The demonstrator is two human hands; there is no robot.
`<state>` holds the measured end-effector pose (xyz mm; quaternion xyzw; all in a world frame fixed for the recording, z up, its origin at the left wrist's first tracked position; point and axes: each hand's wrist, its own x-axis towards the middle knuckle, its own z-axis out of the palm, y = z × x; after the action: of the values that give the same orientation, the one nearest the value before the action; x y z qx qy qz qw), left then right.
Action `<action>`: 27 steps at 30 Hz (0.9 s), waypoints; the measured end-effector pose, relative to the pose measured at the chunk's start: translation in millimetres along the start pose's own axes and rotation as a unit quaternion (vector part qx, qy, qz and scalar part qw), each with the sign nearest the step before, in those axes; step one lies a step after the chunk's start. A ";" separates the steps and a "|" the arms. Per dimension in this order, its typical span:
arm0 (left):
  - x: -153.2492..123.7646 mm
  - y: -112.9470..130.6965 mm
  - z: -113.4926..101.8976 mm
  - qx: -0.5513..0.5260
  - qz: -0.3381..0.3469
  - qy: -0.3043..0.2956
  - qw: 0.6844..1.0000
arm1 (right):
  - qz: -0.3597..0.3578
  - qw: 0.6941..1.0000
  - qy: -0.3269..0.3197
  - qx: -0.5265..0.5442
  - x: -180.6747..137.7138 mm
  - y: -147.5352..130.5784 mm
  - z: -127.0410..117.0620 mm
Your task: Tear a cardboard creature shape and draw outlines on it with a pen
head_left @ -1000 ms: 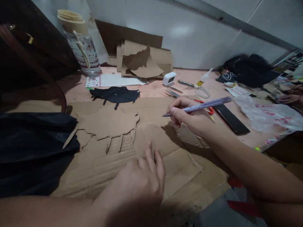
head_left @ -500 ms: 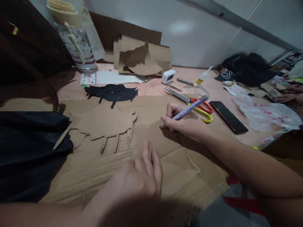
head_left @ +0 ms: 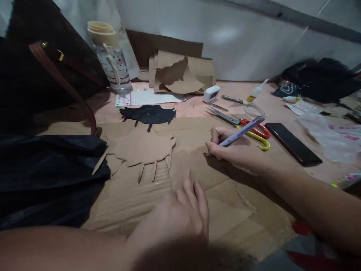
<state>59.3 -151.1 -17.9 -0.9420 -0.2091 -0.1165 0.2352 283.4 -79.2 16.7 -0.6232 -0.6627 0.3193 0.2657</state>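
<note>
A purple pen (head_left: 241, 131) is gripped in my right hand (head_left: 234, 146), its tip down at the cardboard piece (head_left: 194, 162) with faint lines on it. My left hand (head_left: 180, 210) lies on the same cardboard with its fingers stretched forward. Left of my hands rests a cut-out cardboard shape (head_left: 141, 146) with thin leg-like strips. Behind it is a similar black cut-out (head_left: 149, 114). Scissors (head_left: 239, 124) with red and yellow handles lie just beyond my right hand. Underneath everything spreads a large cardboard sheet (head_left: 118, 203).
Black fabric or plastic (head_left: 47, 177) covers the left side beside a dark bag with a brown strap (head_left: 67, 82). A bottle (head_left: 111, 60), folded cardboard (head_left: 180, 75), a small white device (head_left: 211, 94) and a glue bottle (head_left: 256, 92) stand behind. A phone (head_left: 293, 144) and plastic bag (head_left: 329, 135) lie right.
The whole view has shifted, so things appear farther right. My right hand still grips the pen at about the same spot on the cardboard, and my left hand stays flat.
</note>
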 end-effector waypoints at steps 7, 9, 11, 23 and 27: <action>-1.0 0.4 1.3 0.008 0.009 -0.001 1.000 | -0.003 1.000 0.004 -0.021 2.0 3.1 -2.0; -1.4 0.2 2.4 0.010 0.010 -0.001 1.000 | 0.000 1.000 0.002 -0.013 2.5 4.0 -2.2; -1.9 0.3 3.4 0.006 0.006 -0.001 1.000 | -0.004 1.000 -0.001 -0.006 3.1 5.5 -2.7; -2.7 -0.5 3.8 0.008 -0.002 0.007 1.000 | -0.038 0.999 0.022 0.009 -1.7 3.7 -6.0; -2.1 -1.0 4.5 0.000 0.004 0.008 1.000 | -0.029 0.999 0.018 -0.002 0.0 4.4 -5.0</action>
<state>57.5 -148.8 -22.1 -0.9418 -0.2039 -0.1232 0.2373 290.0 -78.7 16.7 -0.6101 -0.6758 0.2991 0.2856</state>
